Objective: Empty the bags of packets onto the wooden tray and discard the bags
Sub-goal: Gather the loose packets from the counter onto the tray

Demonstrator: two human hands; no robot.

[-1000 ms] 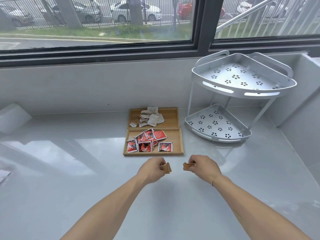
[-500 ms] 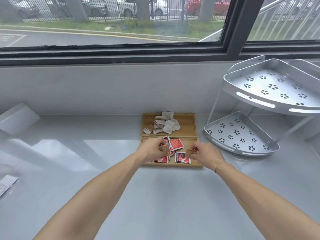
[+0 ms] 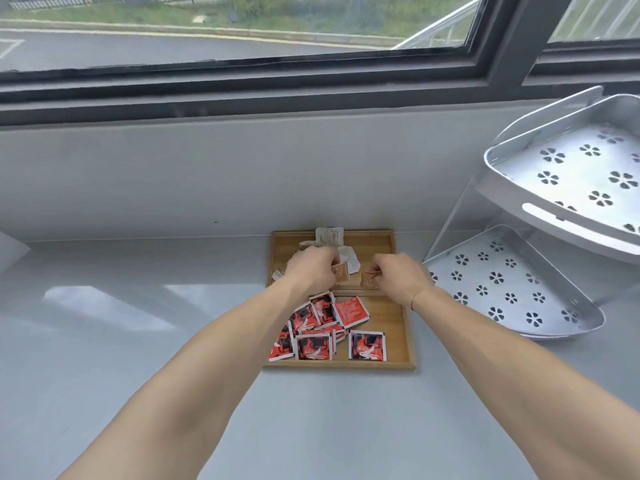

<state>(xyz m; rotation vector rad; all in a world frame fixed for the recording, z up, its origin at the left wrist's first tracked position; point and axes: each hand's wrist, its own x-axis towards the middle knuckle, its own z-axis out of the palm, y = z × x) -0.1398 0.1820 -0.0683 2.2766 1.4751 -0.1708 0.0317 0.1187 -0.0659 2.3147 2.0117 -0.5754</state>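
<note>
A two-compartment wooden tray (image 3: 398, 327) lies on the white counter below the window. Its near compartment holds several red and black packets (image 3: 313, 344). The far compartment holds pale crumpled packets (image 3: 329, 237), partly hidden by my hands. My left hand (image 3: 313, 268) pinches a small orange-brown packet with white dots (image 3: 341, 273) over the far compartment. Over the divider, my right hand (image 3: 398, 277) pinches a second orange-brown packet (image 3: 367, 280). No bag is visible.
A two-tier silver corner rack (image 3: 540, 271) with flower-shaped holes stands right of the tray. The wall and dark window frame rise just behind the tray. A white object (image 3: 10, 247) sits at the far left edge.
Both hands have moved forward from the counter in front of the tray to above its far compartment, each still holding its small packet. The camera has moved closer.
</note>
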